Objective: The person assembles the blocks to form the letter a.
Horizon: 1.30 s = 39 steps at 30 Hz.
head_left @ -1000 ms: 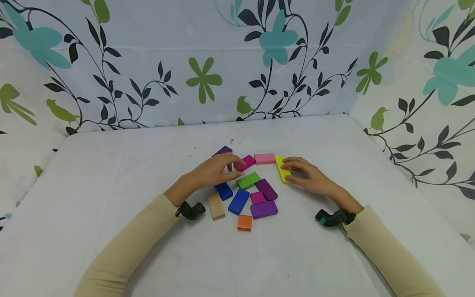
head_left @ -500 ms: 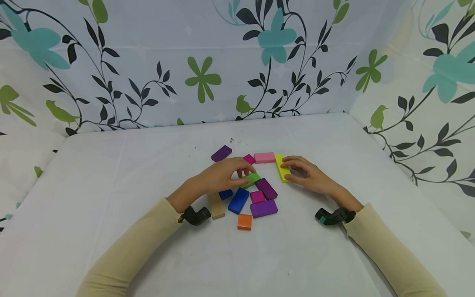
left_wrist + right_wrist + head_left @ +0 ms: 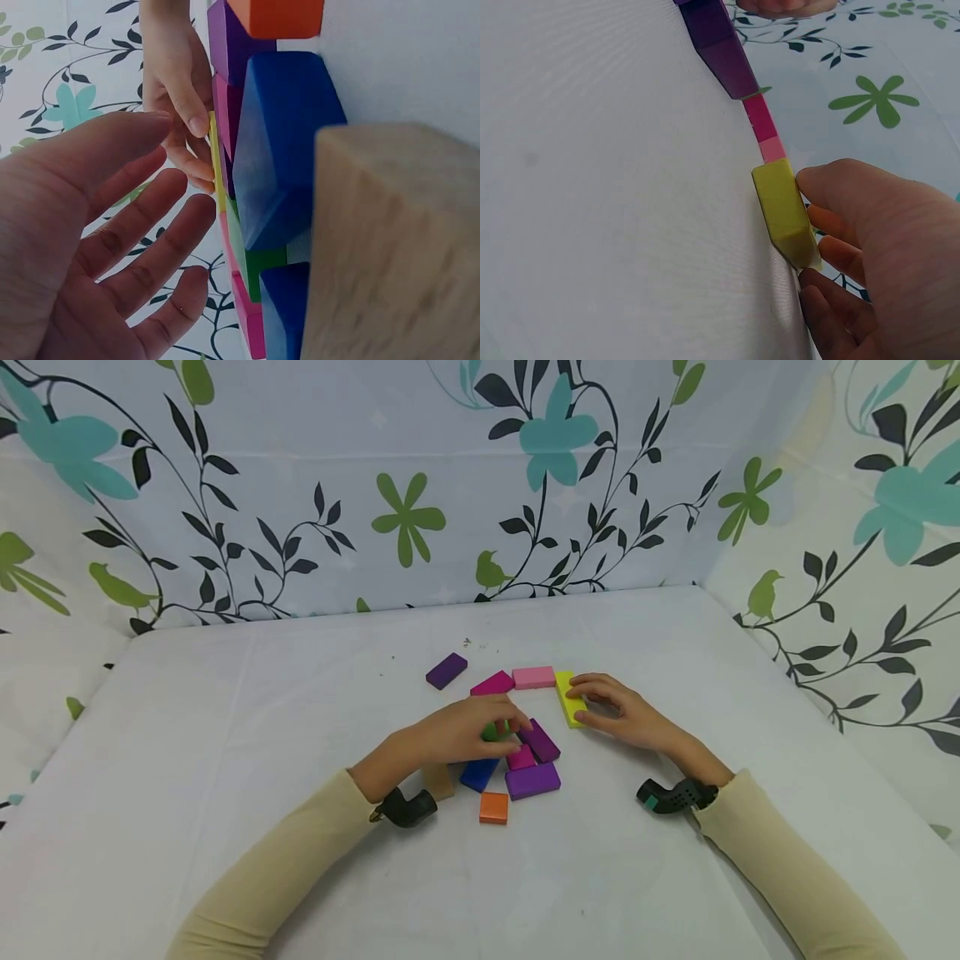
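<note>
My left hand (image 3: 472, 727) hovers over the middle of a group of wooden blocks, its fingers loosely spread with nothing between them. Beneath it lie a green block (image 3: 259, 262), mostly covered in the head view, and a blue block (image 3: 478, 773). A dark purple block (image 3: 540, 740) and a small magenta block (image 3: 521, 757) lie by its fingertips. My right hand (image 3: 626, 714) is at the yellow block (image 3: 568, 697), thumb and curled fingers at its two ends in the right wrist view (image 3: 784, 206). The yellow block lies flat on the table.
A pink block (image 3: 534, 677) and a magenta block (image 3: 492, 683) lie behind, with a purple block (image 3: 447, 670) apart at the back left. Nearer are a violet block (image 3: 533, 781), an orange block (image 3: 493, 808) and a natural wood block (image 3: 438, 781). A patterned curtain (image 3: 300, 468) borders the white table.
My left hand has moved right and nearer, from beside the magenta block to over the green one, uncovering the purple block at the back. My right hand stays at the yellow block.
</note>
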### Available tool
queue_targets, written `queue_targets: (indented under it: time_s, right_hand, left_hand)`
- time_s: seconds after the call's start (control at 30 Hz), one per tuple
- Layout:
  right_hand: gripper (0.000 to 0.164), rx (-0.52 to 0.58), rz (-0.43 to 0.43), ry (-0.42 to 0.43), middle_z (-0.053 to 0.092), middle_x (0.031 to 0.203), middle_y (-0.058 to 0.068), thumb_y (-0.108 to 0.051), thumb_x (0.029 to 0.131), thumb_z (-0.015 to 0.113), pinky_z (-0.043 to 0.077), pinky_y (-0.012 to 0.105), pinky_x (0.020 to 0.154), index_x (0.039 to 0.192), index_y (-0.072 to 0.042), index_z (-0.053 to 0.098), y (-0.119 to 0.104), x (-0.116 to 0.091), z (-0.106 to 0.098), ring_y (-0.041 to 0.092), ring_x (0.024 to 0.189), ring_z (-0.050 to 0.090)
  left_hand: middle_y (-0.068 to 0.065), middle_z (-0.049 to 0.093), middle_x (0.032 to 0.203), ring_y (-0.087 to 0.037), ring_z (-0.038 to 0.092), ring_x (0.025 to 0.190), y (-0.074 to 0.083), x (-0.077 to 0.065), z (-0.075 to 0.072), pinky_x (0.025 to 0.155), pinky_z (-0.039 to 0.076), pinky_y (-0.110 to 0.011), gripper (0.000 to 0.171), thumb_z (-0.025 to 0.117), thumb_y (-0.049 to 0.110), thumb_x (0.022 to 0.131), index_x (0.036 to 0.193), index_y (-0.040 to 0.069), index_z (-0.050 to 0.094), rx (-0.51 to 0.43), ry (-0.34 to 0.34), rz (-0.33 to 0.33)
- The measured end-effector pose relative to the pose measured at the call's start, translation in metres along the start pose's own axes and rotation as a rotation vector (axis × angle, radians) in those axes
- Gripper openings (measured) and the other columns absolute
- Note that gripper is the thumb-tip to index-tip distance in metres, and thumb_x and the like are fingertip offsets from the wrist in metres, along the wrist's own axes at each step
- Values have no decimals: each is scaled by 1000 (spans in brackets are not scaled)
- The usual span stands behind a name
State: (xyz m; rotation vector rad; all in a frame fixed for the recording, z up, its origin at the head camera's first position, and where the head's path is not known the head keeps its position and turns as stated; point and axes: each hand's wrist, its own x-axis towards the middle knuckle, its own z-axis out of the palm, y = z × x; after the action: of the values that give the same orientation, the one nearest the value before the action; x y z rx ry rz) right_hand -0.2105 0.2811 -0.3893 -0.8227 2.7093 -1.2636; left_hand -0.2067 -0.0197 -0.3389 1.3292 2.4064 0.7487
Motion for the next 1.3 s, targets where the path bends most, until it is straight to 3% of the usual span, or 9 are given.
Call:
queue_targets:
  time_s: [0.37, 0.7, 1.07, 1.3]
  right_hand:
    - [33, -3, 4, -1, 45, 142, 17, -7, 93, 65, 34, 45, 109, 125, -1, 60, 0, 0, 1, 35, 134, 41]
    - [33, -15, 8, 0, 46, 142, 17, -8, 93, 65, 34, 45, 109, 126, -1, 60, 0, 0, 1, 34, 134, 41]
    - [33, -9, -5, -1, 46, 141, 17, -6, 93, 65, 34, 45, 109, 125, 0, 60, 1, 0, 1, 35, 134, 42]
    - [33, -11, -4, 1, 46, 142, 18, -6, 93, 65, 34, 44, 109, 125, 0, 60, 0, 0, 1, 35, 134, 41]
  left_hand:
    - [-5, 62, 113, -17, 61, 102, 2, 0, 10, 89, 49, -25, 31, 68, 16, 92, 121, 6, 65, 0, -52, 44]
    - [-3, 57, 112, -15, 54, 102, 0, -2, 12, 88, 48, -26, 34, 65, 15, 93, 127, 8, 64, -20, -78, 22]
    - [-2, 56, 118, -13, 52, 100, -4, -5, 11, 85, 46, -25, 37, 63, 10, 88, 125, 12, 65, -8, -108, 85]
    - [-1, 59, 112, -14, 53, 100, -4, -5, 11, 86, 47, -23, 33, 66, 10, 90, 123, 9, 64, -54, -104, 65]
